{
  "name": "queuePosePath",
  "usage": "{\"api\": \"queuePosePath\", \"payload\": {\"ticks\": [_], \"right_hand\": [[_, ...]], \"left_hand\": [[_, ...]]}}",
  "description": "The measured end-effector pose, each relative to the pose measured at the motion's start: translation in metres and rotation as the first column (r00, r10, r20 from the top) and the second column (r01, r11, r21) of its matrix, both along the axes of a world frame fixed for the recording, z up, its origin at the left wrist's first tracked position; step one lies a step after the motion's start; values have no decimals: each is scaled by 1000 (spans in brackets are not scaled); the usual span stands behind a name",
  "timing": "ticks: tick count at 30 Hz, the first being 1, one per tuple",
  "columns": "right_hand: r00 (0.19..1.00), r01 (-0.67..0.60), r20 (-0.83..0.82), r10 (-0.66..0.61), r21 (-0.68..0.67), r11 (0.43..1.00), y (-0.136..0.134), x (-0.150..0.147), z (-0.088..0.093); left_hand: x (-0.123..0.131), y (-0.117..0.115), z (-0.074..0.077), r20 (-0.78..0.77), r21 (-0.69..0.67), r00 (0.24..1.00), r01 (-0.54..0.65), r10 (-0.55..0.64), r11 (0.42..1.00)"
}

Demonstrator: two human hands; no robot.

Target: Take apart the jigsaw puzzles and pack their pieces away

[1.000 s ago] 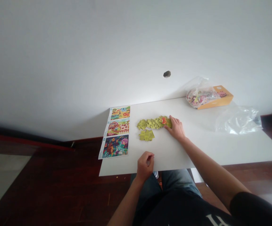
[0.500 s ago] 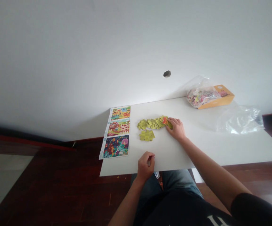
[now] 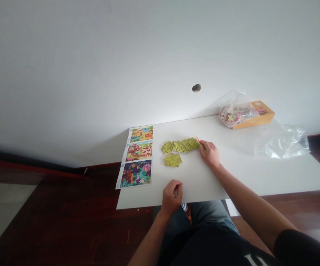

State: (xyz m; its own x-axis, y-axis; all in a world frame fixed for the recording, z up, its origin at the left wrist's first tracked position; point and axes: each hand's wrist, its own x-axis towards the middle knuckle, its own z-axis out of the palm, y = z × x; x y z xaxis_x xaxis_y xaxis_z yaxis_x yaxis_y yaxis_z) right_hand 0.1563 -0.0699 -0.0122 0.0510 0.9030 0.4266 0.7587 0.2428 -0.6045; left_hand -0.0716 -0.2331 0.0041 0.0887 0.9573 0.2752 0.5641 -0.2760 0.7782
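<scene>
At the right end of a row of overlapping yellow-green jigsaw pieces (image 3: 182, 145), my right hand (image 3: 210, 154) pinches a jigsaw piece (image 3: 198, 139) with a reddish edge showing. Its fingers touch or nearly touch the row's end; I cannot tell which. A smaller cluster of green pieces (image 3: 172, 160) lies just below the row's left part. My left hand (image 3: 172, 194) rests near the table's front edge, its fingers curled closed with no object visible in them. It is apart from the pieces.
Three picture sheets (image 3: 136, 173) line the left end of the white table (image 3: 240, 166). At the back right, an orange box (image 3: 263, 114) stands with a clear bag of colourful pieces (image 3: 236, 114). Crumpled clear plastic (image 3: 287, 142) lies farther right. A wall with a hole (image 3: 196, 88) rises behind.
The orange-red face of the piece in my right hand has turned mostly out of sight, and the hand has shifted slightly right. My left hand has hardly moved.
</scene>
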Motion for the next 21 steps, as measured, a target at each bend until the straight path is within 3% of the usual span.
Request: {"api": "queuePosePath", "payload": {"ticks": [7, 14, 21], "right_hand": [[950, 244, -175, -258, -102, 965, 1, 9, 1], [912, 274, -248, -325, -220, 936, 6, 14, 1], [853, 405, -248, -458, -239, 883, 6, 11, 0]], "left_hand": [[1, -1, 0, 12, -11, 1000, 4, -4, 1000], [1, -1, 0, -3, -1, 1000, 11, -11, 1000], [1, -1, -2, -6, 2, 1000, 8, -8, 1000]]}}
